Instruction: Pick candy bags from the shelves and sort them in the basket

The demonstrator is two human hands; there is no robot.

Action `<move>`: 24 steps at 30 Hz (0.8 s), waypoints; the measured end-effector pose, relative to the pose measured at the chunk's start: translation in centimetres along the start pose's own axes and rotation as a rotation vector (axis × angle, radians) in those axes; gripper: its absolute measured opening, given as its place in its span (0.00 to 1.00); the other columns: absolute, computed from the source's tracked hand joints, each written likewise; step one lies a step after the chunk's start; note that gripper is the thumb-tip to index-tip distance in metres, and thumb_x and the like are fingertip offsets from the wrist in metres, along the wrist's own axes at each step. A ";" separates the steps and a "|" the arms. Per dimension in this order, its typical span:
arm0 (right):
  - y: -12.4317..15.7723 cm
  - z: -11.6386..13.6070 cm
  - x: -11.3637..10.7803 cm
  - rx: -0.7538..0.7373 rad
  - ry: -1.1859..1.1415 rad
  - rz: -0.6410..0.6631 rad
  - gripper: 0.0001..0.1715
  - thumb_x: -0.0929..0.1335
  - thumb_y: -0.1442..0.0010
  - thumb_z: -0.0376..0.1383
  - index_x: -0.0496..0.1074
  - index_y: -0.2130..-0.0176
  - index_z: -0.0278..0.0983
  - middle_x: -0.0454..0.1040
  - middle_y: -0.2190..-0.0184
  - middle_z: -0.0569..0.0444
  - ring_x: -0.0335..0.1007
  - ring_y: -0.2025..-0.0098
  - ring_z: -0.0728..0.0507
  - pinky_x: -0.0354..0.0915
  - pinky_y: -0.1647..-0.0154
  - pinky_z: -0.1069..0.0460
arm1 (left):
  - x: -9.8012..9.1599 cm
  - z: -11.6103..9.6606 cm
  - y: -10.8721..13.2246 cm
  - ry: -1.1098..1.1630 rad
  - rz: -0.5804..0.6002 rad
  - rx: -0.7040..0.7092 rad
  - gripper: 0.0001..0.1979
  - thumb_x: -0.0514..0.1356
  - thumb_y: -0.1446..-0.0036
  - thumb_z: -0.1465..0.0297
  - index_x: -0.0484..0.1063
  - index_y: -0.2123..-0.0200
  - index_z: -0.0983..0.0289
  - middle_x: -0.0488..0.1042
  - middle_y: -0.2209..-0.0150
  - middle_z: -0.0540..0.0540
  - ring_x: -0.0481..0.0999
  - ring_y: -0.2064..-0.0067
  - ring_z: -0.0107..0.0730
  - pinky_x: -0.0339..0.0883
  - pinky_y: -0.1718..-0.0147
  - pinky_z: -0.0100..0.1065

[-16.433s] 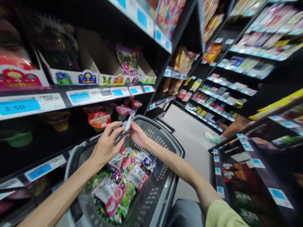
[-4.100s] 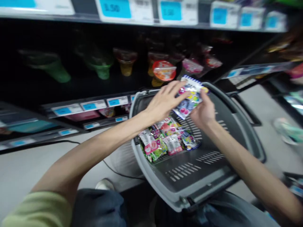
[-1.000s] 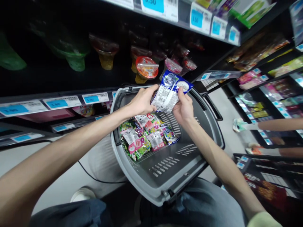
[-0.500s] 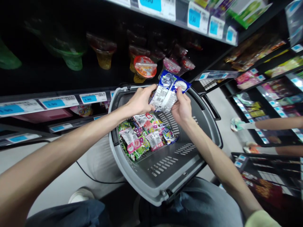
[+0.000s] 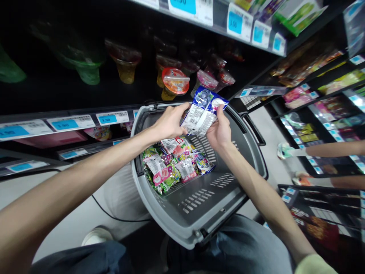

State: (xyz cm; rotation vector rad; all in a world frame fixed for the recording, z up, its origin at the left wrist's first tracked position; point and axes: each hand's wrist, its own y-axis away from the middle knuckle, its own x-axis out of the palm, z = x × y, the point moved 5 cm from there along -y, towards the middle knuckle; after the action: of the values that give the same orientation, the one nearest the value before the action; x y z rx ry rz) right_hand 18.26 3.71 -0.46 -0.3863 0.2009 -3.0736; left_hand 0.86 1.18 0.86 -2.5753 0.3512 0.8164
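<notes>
Holding a blue and white packet in both hands, tilted, with a barcode and pictured blue fruit facing up. Gripping its left edge with the left hand, half curled, with thumb and forefinger set apart along that edge. Gripping its right side with the right hand, thumb on the upper face, other fingers curled beneath and partly hidden. Between the two hands, above the far side of a grey basket. Below the left hand, inside the basket, near a heap of colourful packets.
</notes>
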 end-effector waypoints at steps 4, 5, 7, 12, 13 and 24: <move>0.0 0.1 0.1 0.003 -0.003 0.004 0.23 0.70 0.42 0.55 0.77 0.58 0.40 0.80 0.53 0.54 0.73 0.43 0.39 0.69 0.41 0.41 | 0.0 -0.1 0.0 -0.007 -0.009 0.016 0.33 0.68 0.56 0.72 0.67 0.44 0.67 0.78 0.53 0.59 0.78 0.52 0.49 0.71 0.54 0.42; 0.1 0.1 0.1 0.005 -0.005 0.005 0.23 0.71 0.42 0.55 0.77 0.59 0.40 0.80 0.53 0.55 0.73 0.43 0.39 0.69 0.41 0.41 | 0.0 -0.1 0.0 -0.007 -0.010 0.019 0.33 0.69 0.56 0.72 0.67 0.44 0.68 0.78 0.53 0.59 0.78 0.52 0.49 0.71 0.54 0.42; 0.1 0.1 0.1 0.008 -0.010 0.008 0.22 0.71 0.42 0.55 0.77 0.59 0.40 0.80 0.54 0.55 0.73 0.43 0.39 0.69 0.40 0.42 | -0.1 -0.1 0.0 -0.009 -0.010 0.015 0.33 0.69 0.56 0.72 0.68 0.44 0.68 0.78 0.53 0.59 0.78 0.52 0.49 0.71 0.54 0.41; 0.1 0.2 0.2 0.014 -0.008 0.008 0.24 0.71 0.43 0.56 0.77 0.59 0.40 0.80 0.53 0.54 0.72 0.42 0.39 0.69 0.41 0.41 | 0.0 0.0 0.0 0.006 -0.013 0.016 0.34 0.69 0.56 0.73 0.67 0.43 0.68 0.78 0.51 0.60 0.77 0.51 0.49 0.71 0.54 0.41; 0.1 0.2 0.2 0.015 -0.006 0.005 0.24 0.71 0.43 0.56 0.77 0.59 0.40 0.79 0.53 0.54 0.71 0.42 0.39 0.69 0.41 0.41 | 0.0 0.0 -0.1 0.008 -0.014 0.016 0.35 0.69 0.56 0.73 0.67 0.43 0.68 0.78 0.51 0.60 0.77 0.51 0.49 0.71 0.54 0.41; 0.1 0.2 0.1 0.010 0.017 -0.017 0.23 0.70 0.42 0.55 0.77 0.59 0.40 0.79 0.52 0.53 0.71 0.42 0.39 0.69 0.40 0.40 | 0.0 0.0 0.0 -0.041 -0.013 0.026 0.34 0.69 0.56 0.72 0.67 0.43 0.68 0.78 0.54 0.59 0.77 0.52 0.48 0.70 0.55 0.39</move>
State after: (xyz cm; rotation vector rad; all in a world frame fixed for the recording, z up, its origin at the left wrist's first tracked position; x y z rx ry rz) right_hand 18.24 3.59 -0.22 -0.3631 0.1830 -3.0944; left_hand 0.87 1.20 0.88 -2.5301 0.3307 0.8533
